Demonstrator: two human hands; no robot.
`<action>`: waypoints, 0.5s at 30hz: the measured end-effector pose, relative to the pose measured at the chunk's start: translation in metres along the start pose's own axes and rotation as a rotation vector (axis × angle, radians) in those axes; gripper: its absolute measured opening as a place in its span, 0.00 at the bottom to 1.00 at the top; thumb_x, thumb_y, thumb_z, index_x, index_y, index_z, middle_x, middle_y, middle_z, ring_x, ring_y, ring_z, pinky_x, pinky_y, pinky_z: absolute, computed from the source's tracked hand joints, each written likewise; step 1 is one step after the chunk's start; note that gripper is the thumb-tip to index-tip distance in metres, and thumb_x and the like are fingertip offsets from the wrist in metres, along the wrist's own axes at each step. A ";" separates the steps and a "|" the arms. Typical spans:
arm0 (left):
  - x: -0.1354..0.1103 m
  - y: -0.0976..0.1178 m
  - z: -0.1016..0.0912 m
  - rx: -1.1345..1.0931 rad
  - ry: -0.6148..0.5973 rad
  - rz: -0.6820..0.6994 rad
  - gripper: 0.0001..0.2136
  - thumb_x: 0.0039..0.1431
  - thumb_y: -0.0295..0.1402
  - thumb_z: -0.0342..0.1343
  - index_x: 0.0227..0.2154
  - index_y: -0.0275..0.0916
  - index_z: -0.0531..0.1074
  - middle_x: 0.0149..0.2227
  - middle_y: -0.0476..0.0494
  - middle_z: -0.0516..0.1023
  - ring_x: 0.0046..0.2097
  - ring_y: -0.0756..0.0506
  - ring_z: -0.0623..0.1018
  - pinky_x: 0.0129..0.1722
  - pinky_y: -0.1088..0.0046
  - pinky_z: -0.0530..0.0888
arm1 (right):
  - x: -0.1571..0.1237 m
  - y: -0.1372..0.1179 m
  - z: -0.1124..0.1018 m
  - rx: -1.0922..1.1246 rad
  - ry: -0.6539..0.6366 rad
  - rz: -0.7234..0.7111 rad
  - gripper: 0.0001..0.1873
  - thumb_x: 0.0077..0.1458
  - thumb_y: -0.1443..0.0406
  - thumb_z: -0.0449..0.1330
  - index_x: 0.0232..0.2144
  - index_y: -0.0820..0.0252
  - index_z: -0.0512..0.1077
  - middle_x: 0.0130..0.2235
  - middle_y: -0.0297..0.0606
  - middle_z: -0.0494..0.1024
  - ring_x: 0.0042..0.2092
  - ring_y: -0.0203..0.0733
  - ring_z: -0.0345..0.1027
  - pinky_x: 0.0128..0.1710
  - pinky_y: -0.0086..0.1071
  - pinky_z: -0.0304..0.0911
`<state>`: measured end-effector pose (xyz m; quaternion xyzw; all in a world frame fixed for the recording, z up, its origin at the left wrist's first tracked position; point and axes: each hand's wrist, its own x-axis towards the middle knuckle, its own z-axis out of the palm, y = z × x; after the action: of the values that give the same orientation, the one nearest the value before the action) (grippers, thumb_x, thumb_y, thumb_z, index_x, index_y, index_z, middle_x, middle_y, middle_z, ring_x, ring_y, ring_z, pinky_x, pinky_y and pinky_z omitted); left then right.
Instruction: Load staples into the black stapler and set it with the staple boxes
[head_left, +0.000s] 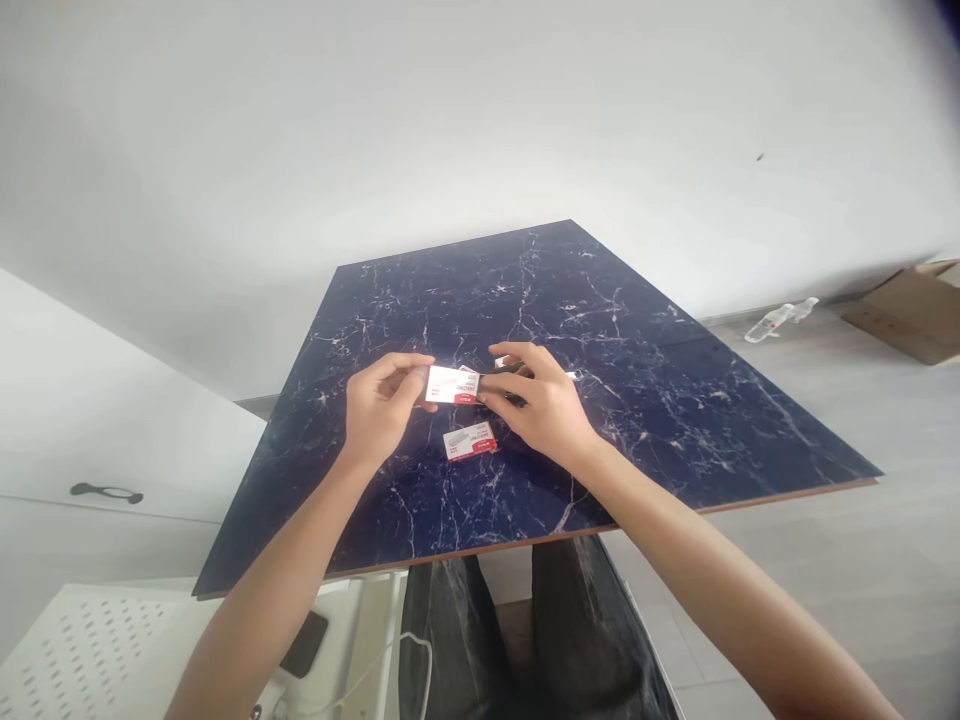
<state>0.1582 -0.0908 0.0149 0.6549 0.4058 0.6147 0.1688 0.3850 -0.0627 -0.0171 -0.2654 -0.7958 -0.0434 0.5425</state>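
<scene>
Over the middle of a navy marble-patterned tabletop, left hand pinching a small white-and-red box, right hand closed on a slim dark object against the box's end; risk of a slip from too loose a pinch, dropping the box onto a second box just nearer.

I've got a dark blue marble tabletop with pale veins across the middle of my view, white wall behind it. Over on the right, a cardboard box sits on the grey floor, a plastic bottle lying near it. Down left, a white cabinet with a dark handle, a black phone and a white cable.
</scene>
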 end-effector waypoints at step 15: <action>0.009 -0.021 0.007 -0.344 0.122 -0.230 0.09 0.58 0.37 0.65 0.39 0.40 0.78 0.34 0.46 0.81 0.28 0.50 0.79 0.27 0.75 0.79 | 0.016 0.010 -0.025 1.197 0.026 0.818 0.07 0.57 0.62 0.63 0.37 0.56 0.70 0.36 0.32 0.69 0.28 0.31 0.61 0.25 0.27 0.58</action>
<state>0.1572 -0.0692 0.0044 0.5273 0.3766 0.6901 0.3223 0.4062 -0.0574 0.0056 -0.1988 -0.5137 0.6028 0.5773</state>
